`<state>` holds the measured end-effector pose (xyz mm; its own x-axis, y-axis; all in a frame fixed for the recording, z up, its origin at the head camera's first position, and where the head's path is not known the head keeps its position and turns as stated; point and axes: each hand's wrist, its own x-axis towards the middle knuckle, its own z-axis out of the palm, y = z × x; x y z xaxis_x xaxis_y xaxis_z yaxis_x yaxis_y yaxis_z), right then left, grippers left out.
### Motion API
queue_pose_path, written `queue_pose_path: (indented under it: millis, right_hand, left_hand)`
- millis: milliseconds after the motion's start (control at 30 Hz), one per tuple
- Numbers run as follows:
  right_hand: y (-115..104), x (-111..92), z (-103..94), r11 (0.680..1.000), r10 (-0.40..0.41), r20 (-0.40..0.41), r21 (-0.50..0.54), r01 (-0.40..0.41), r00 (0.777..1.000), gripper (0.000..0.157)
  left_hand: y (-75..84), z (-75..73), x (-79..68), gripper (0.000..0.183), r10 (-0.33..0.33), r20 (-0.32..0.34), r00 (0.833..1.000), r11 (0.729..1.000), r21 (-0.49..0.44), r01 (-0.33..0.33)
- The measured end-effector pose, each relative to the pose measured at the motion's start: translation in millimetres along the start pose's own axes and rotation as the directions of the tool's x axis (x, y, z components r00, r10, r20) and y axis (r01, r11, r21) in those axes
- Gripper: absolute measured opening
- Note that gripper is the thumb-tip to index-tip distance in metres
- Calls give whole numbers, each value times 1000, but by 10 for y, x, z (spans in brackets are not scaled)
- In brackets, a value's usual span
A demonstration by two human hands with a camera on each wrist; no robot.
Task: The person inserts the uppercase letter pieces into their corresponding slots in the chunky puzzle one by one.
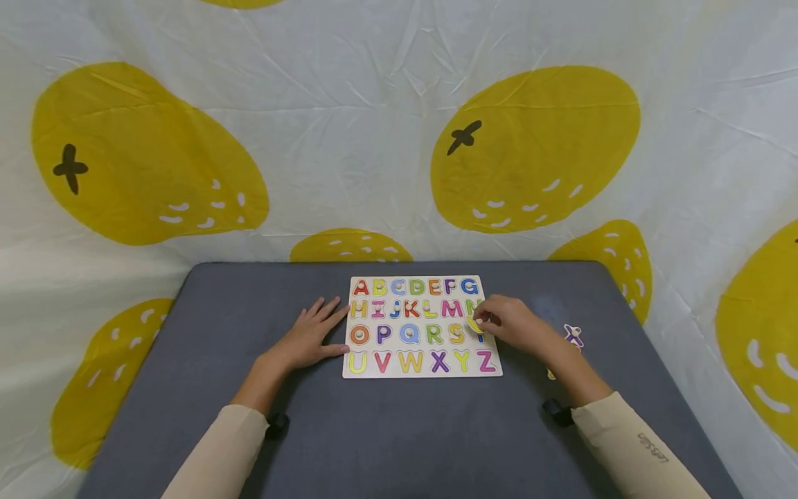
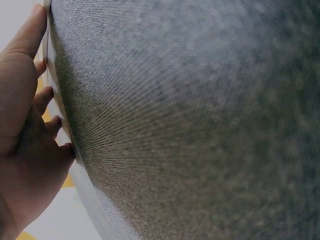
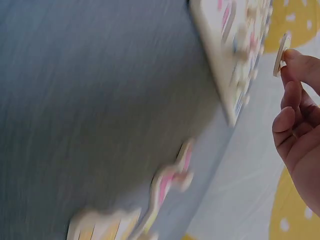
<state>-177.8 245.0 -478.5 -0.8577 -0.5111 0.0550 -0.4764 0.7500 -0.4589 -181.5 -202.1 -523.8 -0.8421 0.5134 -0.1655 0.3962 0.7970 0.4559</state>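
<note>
A wooden alphabet peg puzzle board (image 1: 405, 378) lies on the table, with rows of colourful letters from A to Z. My right hand (image 1: 508, 322) pinches a small yellow puzzle piece (image 1: 475, 324) between thumb and finger, over the board's right side near N and T. In the right wrist view this puzzle piece (image 3: 282, 55) is seen edge-on, raised off the table; its letter is hidden. Fingers spread, my left hand (image 1: 308, 337) rests at the board's left edge, fingertips and thumb right at the rim. The left wrist view shows the same hand (image 2: 30, 120) along that edge.
Loose puzzle pieces lie right of the board, partly behind the right forearm: a purple one (image 1: 573, 336) and a yellow one (image 1: 551, 374). In the right wrist view, a pink piece (image 3: 162, 187) lies near a striped yellow one (image 3: 102, 225). The dark grey table (image 1: 399, 436) meets a patterned curtain behind.
</note>
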Motion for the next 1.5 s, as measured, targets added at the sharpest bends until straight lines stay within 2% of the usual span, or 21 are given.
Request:
queue_pose_path:
  millis: [167, 300, 533, 933, 1100, 1200, 1500]
  right_hand:
    - [-259, 135, 159, 997, -69, 11, 35, 68, 998, 6]
    - [-488, 254, 306, 993, -104, 63, 67, 100, 993, 4]
    - [-876, 437, 524, 978, -156, 155, 162, 131, 975, 7]
    - [-1389, 823, 842, 962, -274, 247, 76, 263, 929, 5]
    - [-1537, 934, 952, 957, -286, 274, 33, 288, 918, 5]
    - [-1586, 982, 997, 956, -284, 271, 7, 293, 920, 5]
    - [-1619, 1032, 1120, 952, -289, 257, -21, 304, 922, 11]
  left_hand:
    - [2, 14, -1, 88, 2, -2, 1000, 1000, 1, -2]
    - [0, 14, -1, 85, -4, 3, 1000, 1000, 12, 4]
    - [32, -14, 1, 80, -16, 16, 1000, 1000, 16, 16]
    - [18, 1, -1, 76, -13, 1, 1000, 1000, 24, 13]
    - [20, -6, 13, 77, -9, 1, 1000, 1000, 20, 9]
    - [12, 3, 31, 78, -9, 8, 1000, 1000, 22, 9]
    - [1, 11, 15, 77, -1, -1, 1000, 999, 33, 1]
